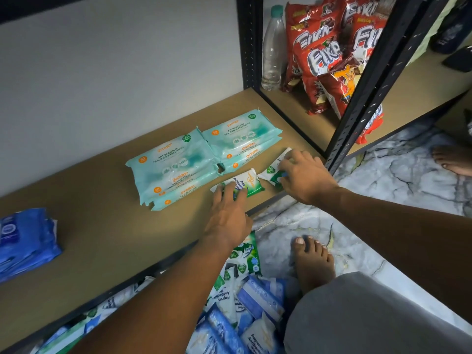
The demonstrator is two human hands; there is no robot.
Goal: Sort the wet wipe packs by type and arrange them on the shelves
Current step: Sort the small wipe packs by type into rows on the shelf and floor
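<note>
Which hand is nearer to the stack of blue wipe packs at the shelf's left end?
Left. The left hand rests on a small green pack mid-shelf, well right of the blue stack. The right hand lies farther right still, on another small green pack.

Left hand (227,215) flat, right hand (304,177) curled, both arms outstretched

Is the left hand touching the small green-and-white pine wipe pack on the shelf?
Touching. The head view shows the left hand with fingertips pressed on the pine wipe pack, covering its near end.
</note>
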